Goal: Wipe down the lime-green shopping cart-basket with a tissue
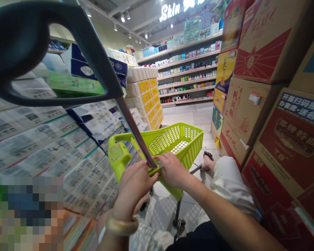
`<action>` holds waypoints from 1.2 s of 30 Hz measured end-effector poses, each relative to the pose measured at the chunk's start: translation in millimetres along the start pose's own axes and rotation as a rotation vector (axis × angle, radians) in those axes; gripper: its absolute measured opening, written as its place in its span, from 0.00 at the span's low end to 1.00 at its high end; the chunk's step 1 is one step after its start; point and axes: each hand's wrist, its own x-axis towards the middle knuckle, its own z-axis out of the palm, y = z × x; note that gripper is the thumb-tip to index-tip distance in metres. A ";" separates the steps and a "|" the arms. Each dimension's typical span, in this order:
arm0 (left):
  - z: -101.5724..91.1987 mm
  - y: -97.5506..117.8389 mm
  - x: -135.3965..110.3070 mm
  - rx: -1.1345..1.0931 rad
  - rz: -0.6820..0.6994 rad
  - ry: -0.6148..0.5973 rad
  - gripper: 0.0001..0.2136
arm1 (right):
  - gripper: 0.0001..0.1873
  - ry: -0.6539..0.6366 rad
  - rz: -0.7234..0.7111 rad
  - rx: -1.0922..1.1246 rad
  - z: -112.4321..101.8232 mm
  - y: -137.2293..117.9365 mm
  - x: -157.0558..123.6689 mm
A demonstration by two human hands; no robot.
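Note:
A lime-green plastic shopping cart (195, 139) with a latticed basket stands on casters in front of me. From its near end a metal pole (133, 127) slants up and left toward the camera, topped by a dark grey loop handle (94, 52). My left hand (136, 179), with a gold bangle (122, 226) on its wrist, is closed around the green collar at the pole's foot. On the collar's other side, my right hand (174, 169) curls its fingers over the same spot. The fingertips of both hands are partly hidden. Nothing shows inside the basket.
Stacked cartons (248, 111) wall the right side closely. Wrapped packs (75, 150) are piled on the left, with yellow-and-white packs (150, 101) beyond. Shelves of cosmetics (188, 75) stand at the back. White floor tiles (199, 113) run between. A person's sandalled foot (208, 162) is beside the cart.

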 end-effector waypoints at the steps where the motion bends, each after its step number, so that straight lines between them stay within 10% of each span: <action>1: 0.2 -1.1 -0.6 0.012 -0.008 0.010 0.15 | 0.27 0.003 -0.009 0.045 1.1 -4.6 0.0; 10: 2.0 -7.8 -1.6 0.019 0.007 -0.001 0.24 | 0.30 0.074 0.117 0.139 4.9 16.5 -9.8; 20: -1.6 -8.3 -3.3 -0.015 0.067 0.045 0.25 | 0.52 -0.001 0.007 0.452 3.6 -22.1 -1.9; 36: -5.3 -3.6 2.0 -0.042 -0.095 -0.038 0.20 | 0.48 0.078 0.009 0.046 -36.8 -32.0 -15.1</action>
